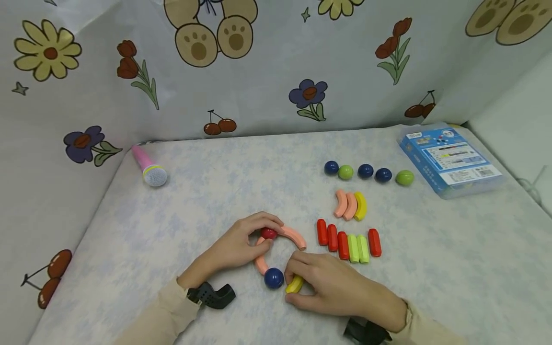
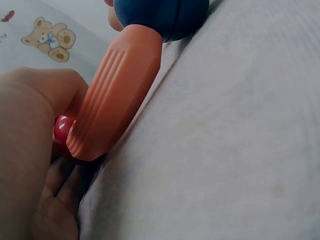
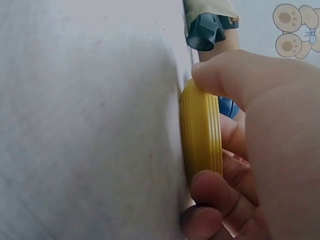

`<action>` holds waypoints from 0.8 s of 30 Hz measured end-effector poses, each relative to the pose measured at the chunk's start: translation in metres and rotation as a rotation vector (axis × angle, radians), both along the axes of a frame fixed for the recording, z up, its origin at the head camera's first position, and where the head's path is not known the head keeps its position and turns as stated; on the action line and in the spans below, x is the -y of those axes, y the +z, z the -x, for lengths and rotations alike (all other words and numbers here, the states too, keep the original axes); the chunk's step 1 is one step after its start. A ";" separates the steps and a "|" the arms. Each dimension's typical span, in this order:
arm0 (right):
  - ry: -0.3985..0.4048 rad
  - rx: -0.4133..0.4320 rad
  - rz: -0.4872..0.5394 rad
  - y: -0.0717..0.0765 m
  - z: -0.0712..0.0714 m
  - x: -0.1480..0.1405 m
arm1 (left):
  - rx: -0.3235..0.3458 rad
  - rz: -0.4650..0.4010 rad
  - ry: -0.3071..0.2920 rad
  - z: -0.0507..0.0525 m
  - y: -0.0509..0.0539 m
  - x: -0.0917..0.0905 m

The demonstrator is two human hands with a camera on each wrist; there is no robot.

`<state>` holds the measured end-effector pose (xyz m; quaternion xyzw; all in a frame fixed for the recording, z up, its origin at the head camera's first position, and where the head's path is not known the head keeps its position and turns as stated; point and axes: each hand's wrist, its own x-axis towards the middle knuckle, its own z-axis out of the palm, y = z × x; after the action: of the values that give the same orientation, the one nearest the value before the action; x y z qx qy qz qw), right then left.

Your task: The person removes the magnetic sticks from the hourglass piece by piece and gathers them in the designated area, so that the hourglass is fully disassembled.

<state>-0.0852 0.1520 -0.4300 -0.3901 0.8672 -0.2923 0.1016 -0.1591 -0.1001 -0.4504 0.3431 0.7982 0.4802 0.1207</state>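
My left hand (image 1: 246, 242) grips a red ball (image 1: 269, 233), its fingers and thumb around it. Two curved pink rods meet at that ball: one pink rod (image 1: 295, 236) reaches right, the other (image 2: 117, 95) runs down to a dark blue ball (image 1: 273, 278). In the left wrist view, the lower rod's end touches the blue ball (image 2: 162, 15). My right hand (image 1: 323, 282) pinches a curved yellow rod (image 3: 201, 132) against the table, between thumb and fingers. This yellow rod (image 1: 294, 284) lies just right of the blue ball; whether they touch I cannot tell.
Right of the hands lie several straight red rods (image 1: 332, 237) and two lime rods (image 1: 358, 248). Beyond them are curved rods (image 1: 351, 205), then a row of blue and green balls (image 1: 365, 171). A blue box (image 1: 450, 158) stands back right, a pink toy microphone (image 1: 149, 167) back left.
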 end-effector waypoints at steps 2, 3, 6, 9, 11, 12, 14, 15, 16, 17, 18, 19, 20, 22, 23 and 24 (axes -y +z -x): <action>0.007 -0.001 -0.001 0.000 0.001 0.001 | 0.000 -0.001 0.008 -0.001 0.001 0.002; 0.008 -0.003 -0.001 0.000 0.001 0.002 | 0.003 0.001 0.013 -0.001 0.001 0.002; 0.007 0.002 0.001 0.001 0.002 0.003 | 0.003 0.003 0.014 0.000 0.001 0.003; 0.002 0.014 0.001 0.001 0.001 0.003 | 0.001 0.006 0.005 0.000 -0.001 0.003; -0.003 0.021 -0.002 0.001 0.001 0.002 | -0.001 0.007 -0.001 0.001 -0.002 0.002; -0.005 0.027 -0.003 0.001 0.001 0.002 | -0.002 0.009 -0.004 0.001 -0.002 0.002; -0.010 0.035 -0.002 0.001 0.000 0.002 | -0.002 0.011 -0.006 0.001 -0.001 0.001; -0.010 0.035 -0.001 0.001 0.000 0.002 | -0.003 0.013 -0.006 0.001 -0.001 0.001; -0.011 0.035 -0.001 0.001 0.000 0.002 | -0.002 0.015 -0.005 0.001 -0.001 0.001; -0.010 0.034 0.000 0.001 0.000 0.002 | -0.002 0.015 -0.004 0.000 0.000 0.001; -0.009 0.033 0.002 0.001 0.000 0.002 | -0.002 0.015 -0.003 0.000 0.000 0.001; -0.006 0.029 0.005 0.001 0.000 0.002 | -0.003 0.015 -0.002 0.000 0.000 0.001; -0.004 0.026 0.007 0.001 0.000 0.002 | -0.005 0.015 -0.002 0.000 0.001 0.001; 0.000 0.019 0.008 0.001 0.000 0.002 | -0.010 0.013 -0.001 -0.001 0.001 0.001; 0.002 0.016 0.008 0.001 0.000 0.002 | -0.012 0.012 0.000 -0.001 0.001 0.001; 0.004 0.013 0.007 0.002 0.000 0.002 | -0.015 0.012 0.001 -0.001 0.001 0.001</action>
<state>-0.0855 0.1504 -0.4282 -0.3902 0.8647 -0.2977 0.1066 -0.1585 -0.1016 -0.4492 0.3457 0.8021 0.4728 0.1166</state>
